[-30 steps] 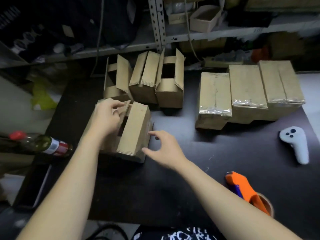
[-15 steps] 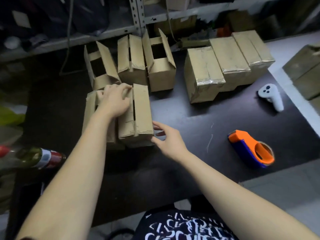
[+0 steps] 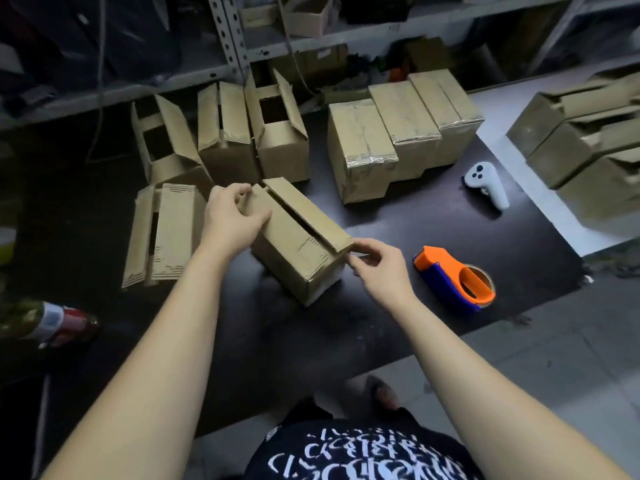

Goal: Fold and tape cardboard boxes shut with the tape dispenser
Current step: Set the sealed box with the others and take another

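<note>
A small cardboard box (image 3: 298, 251) lies at an angle in the middle of the dark table (image 3: 311, 341), its two top flaps nearly closed with a narrow gap between them. My left hand (image 3: 233, 216) grips its far left end, thumb over the flap edge. My right hand (image 3: 375, 265) pinches the near right corner of the right flap. The orange and blue tape dispenser (image 3: 453, 278) lies on the table just right of my right hand, untouched.
Another untaped box (image 3: 162, 233) sits left of the held one. Three open boxes (image 3: 225, 133) stand at the back left, three taped boxes (image 3: 401, 133) at the back right. A white controller (image 3: 486, 183), a bottle (image 3: 48, 323) and more boxes (image 3: 588, 140) flank the table.
The box has been pulled away from its neighbour toward the table's middle and turned at an angle. My right hand moved from the box's lower side to its flap corner.
</note>
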`<action>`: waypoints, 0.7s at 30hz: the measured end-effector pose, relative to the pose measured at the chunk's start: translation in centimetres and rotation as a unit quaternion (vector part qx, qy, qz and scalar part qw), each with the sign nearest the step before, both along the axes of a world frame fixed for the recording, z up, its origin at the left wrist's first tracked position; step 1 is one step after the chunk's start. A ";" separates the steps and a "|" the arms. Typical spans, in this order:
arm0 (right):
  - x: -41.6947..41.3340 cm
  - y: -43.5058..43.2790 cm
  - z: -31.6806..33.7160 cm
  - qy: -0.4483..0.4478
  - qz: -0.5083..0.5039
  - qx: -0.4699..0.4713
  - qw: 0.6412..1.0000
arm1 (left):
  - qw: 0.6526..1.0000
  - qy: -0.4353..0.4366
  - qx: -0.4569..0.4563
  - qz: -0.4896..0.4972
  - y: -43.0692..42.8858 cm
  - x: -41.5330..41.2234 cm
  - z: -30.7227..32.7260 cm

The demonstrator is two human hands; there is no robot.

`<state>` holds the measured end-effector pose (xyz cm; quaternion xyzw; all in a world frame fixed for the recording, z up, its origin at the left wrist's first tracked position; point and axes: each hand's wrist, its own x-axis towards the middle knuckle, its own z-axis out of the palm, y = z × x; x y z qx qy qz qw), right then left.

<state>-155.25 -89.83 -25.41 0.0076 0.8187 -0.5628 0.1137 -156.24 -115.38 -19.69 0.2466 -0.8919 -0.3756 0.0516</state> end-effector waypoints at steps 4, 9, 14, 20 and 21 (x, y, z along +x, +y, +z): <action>-0.8 4.2 0.8 0.002 -0.052 -0.052 0.997 | 0.994 0.019 0.048 0.096 5.7 1.8 -0.7; -1.6 8.0 0.1 -0.034 -0.048 -0.089 0.994 | 0.983 0.032 0.082 0.164 11.4 4.3 -2.3; -1.3 9.7 0.5 -0.060 -0.056 -0.155 0.985 | 0.969 0.041 0.104 0.221 15.3 7.4 -3.3; -0.7 11.5 1.1 -0.042 -0.020 -0.168 0.985 | 0.950 0.080 0.129 0.273 19.0 10.2 -4.1; -0.7 11.7 1.2 -0.039 -0.015 -0.167 0.985 | 0.949 0.083 0.126 0.278 19.5 10.5 -4.2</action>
